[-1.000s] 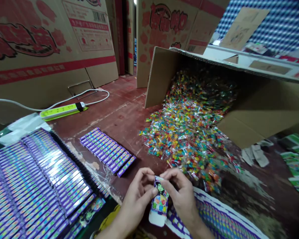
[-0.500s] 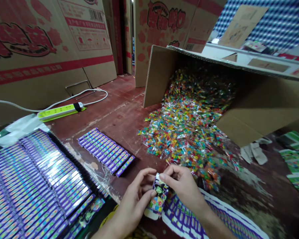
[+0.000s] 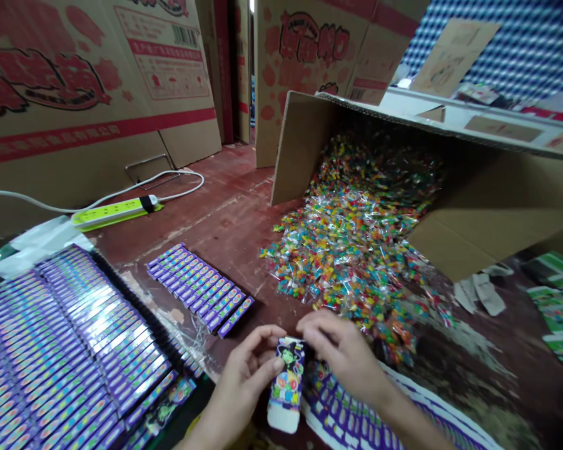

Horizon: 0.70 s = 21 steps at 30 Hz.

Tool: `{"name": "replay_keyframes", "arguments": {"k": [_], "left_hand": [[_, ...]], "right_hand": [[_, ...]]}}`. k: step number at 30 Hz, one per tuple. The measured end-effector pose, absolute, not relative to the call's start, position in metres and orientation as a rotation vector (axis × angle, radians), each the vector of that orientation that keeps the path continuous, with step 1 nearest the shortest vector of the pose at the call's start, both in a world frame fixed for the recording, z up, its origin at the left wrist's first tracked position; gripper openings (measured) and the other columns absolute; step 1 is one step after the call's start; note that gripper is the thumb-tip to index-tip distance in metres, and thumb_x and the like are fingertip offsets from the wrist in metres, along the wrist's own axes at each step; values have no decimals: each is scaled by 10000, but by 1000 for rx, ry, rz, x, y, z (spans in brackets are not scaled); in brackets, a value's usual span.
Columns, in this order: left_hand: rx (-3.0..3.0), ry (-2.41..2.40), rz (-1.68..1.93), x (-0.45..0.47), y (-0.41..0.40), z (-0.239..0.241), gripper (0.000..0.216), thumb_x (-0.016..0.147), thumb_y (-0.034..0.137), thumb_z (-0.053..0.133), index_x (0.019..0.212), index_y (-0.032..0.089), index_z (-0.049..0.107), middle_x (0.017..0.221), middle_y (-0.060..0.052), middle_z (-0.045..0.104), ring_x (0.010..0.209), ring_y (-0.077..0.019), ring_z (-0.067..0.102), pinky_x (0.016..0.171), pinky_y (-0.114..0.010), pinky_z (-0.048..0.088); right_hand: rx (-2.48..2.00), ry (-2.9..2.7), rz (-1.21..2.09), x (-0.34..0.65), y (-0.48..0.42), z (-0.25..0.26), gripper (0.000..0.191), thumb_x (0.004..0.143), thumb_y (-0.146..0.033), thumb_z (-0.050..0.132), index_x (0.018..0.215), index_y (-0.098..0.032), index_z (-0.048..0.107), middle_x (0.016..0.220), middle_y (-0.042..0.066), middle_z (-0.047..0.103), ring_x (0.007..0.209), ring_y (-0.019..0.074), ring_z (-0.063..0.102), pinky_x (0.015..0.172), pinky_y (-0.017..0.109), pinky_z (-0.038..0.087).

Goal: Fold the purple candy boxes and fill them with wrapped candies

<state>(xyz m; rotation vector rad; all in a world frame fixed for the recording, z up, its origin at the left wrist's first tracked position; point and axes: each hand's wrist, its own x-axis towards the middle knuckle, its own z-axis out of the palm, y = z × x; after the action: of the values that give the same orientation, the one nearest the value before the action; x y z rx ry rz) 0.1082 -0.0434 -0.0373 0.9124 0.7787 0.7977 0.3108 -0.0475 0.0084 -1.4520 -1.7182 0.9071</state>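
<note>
A small purple candy box [image 3: 288, 375] with a green cartoon figure stands nearly upright in my left hand [image 3: 248, 375], thumb on its front and fingers behind. Its white bottom flap hangs open towards me. My right hand [image 3: 344, 356] is at the box's upper right corner, its fingers curled together and slightly blurred; whether anything is in them is hidden. Beneath my right forearm lies a fanned row of flat purple cartons [image 3: 351, 415] with white edges. Just beyond my hands spreads a heap of clear packets of colourful candy [image 3: 342, 250].
The candy spills from a cardboard box [image 3: 478, 231] lying on its side. Filled purple boxes stand in a short row [image 3: 199, 284] and a large block [image 3: 70, 337] at left. A power strip [image 3: 115, 212] with a white cord lies behind. Green packs [image 3: 558, 306] are at right.
The candy box has turned more upright and shifted slightly left and down in my left hand. My right thumb has come off its top front, and the right fingers have curled beside the corner.
</note>
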Motion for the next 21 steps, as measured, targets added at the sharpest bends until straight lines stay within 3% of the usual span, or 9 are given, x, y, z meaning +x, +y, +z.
{"name": "replay_keyframes", "arguments": {"k": [3,6,9,12,16,18,21], "left_hand": [[861,773,786,107,-39,-40,241,806,267,750,920,188,552,842,9,600,748,-123,578,665,-207,449],[896,822,765,107,-38,-43,305,780,281,779,822,178,495,808,14,592,737,-111,562,673,-203,452],[906,879,757,107,-39,-42,300,805,332,750,932,191,517,830,11,574,681,-98,547,546,-161,440],[853,878,740,108,-41,-38,473,813,377,723,1187,232,473,915,-11,557,625,-109,569,433,-169,458],[835,837,675,110,-40,-35,587,812,346,720,1315,258,432,1083,-62,576,682,-140,647,606,-290,590],[824,811,651,111,-41,-37,507,830,336,705,1277,242,485,1094,-60,585,721,-144,653,672,-304,594],[794,777,679,115,-42,-42,397,841,319,705,1188,199,553,1065,-58,601,839,-171,635,775,-335,586]], "right_hand": [[-1564,-1904,566,320,-8,-2,294,924,-113,497,1121,-242,673,1092,56,654,968,200,641,868,324,496],[-1519,-2135,509,320,26,-18,489,814,-41,609,1235,-289,621,1177,40,631,986,197,645,850,294,498],[-1525,-2140,498,317,40,-30,386,758,-16,665,1060,-256,688,1049,36,649,867,184,656,763,269,497],[-1577,-2064,463,322,36,-29,177,799,-50,650,856,-215,681,920,33,643,753,164,631,704,263,483],[-1646,-1845,439,336,11,-6,95,913,-190,573,989,-203,630,856,32,646,701,153,616,657,257,504],[-1617,-1582,543,339,-6,7,151,942,-276,555,1057,-191,607,821,30,650,663,151,626,600,246,526],[-1514,-1231,710,334,-33,20,174,911,-337,621,1007,-192,638,730,9,657,607,150,641,563,239,547]]}}
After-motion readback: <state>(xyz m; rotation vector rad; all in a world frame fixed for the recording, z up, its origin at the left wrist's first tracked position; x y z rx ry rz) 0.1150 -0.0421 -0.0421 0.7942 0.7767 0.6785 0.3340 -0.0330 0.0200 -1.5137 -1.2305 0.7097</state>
